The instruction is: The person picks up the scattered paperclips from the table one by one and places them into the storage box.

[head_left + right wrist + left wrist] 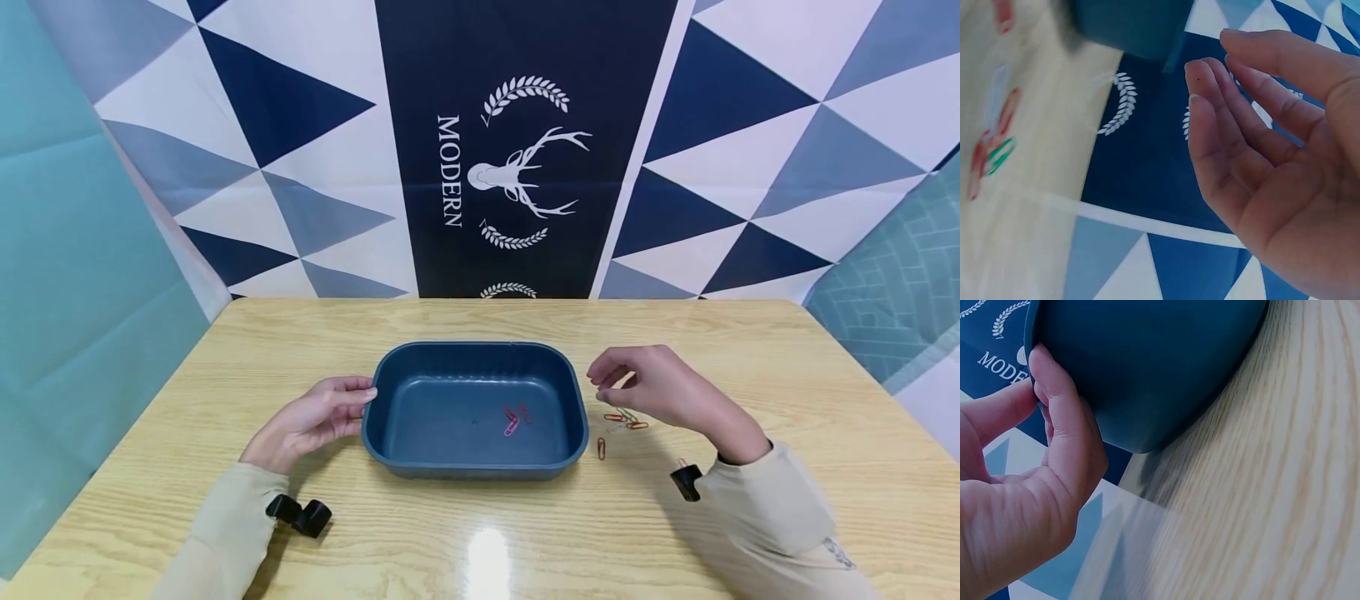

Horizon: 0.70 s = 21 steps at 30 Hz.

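Note:
A dark blue plastic basin (474, 472) sits on the table with a few red and pink paper clips (512, 427) on its floor, right of centre. My left hand (318, 419) pinches the basin's left rim between thumb and fingers; the left wrist view shows the fingertips against the outer wall (1147, 381). Off the basin's right side hovers my right hand (656, 387), fingers loosely bent with a gap to the thumb and nothing between them. Just below it lies a small group of red, green and pale paper clips (636, 425). A single red clip (601, 448) lies nearer the basin.
The wooden table (390, 542) ends at a patterned cloth backdrop (525, 250) with a deer's head print. Part of another paper clip (682, 462) shows beside the black wrist mount (686, 482) on the right sleeve.

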Available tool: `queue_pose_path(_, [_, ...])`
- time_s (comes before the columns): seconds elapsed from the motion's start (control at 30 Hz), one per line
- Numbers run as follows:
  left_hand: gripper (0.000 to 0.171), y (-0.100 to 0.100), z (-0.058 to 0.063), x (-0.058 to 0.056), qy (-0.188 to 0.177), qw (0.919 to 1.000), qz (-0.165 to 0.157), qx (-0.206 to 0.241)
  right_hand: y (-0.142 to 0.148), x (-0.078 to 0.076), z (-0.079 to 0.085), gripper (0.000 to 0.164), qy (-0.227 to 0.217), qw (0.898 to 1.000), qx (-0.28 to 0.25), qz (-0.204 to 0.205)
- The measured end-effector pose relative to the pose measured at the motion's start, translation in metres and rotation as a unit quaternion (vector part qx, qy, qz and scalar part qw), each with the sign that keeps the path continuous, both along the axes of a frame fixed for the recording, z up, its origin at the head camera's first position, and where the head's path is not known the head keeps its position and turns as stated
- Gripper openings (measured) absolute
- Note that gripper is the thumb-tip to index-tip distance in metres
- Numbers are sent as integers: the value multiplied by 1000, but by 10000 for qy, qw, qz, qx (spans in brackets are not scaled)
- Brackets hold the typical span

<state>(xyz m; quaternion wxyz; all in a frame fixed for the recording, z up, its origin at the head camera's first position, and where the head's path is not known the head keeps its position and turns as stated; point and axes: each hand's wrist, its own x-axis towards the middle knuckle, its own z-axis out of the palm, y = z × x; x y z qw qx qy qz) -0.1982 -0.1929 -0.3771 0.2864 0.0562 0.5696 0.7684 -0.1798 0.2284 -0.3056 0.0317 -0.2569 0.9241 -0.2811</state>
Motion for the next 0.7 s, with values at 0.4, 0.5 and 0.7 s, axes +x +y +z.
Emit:
queue_pose_path(0.4, [14, 0, 0, 3, -51, 10000, 30, 25, 6, -1, -37, 15, -638, 9902, 517, 1131])
queue_pose_path(0.5, [12, 0, -1, 2, -66, 10000, 21, 56, 2, 0, -42, 15, -602, 9912, 671, 973])
queue_pose_path(0.7, [11, 0, -2, 0, -20, 10000, 31, 30, -2, 0, -48, 19, -557, 9924, 816, 731])
